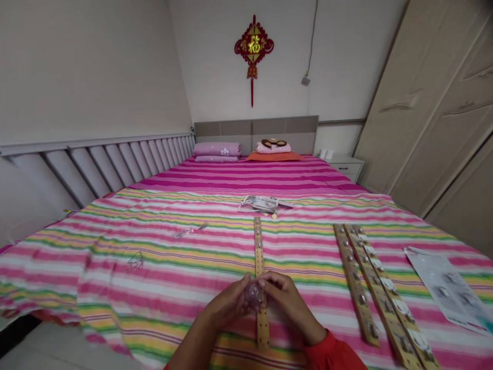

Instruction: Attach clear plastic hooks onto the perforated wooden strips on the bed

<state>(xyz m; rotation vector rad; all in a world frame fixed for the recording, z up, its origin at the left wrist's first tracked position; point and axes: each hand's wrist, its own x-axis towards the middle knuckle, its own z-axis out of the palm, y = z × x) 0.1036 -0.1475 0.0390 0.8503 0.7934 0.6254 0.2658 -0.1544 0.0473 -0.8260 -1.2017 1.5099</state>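
My left hand (228, 302) and my right hand (285, 297) meet low in the middle of the head view. Between their fingers is a small, clear, shiny plastic packet (254, 294); its contents are too blurred to name. Directly under the hands, a long tan strip with rows of holes (263, 329) lies on the striped sheet, partly hidden by them. Several small shiny metal pieces (258, 232) sit along its far end. Both hands are closed on the packet, the right one pinching its edge with thumb and forefinger.
To the right lie more tan strips (356, 280) bearing metal pieces, and a clear packet of parts (442, 288). Farther back is a plastic bag (262, 204). Small plastic scraps (187, 232) and a thin dark tangle (135, 260) are left. A slatted rail (115, 164) borders the bed.
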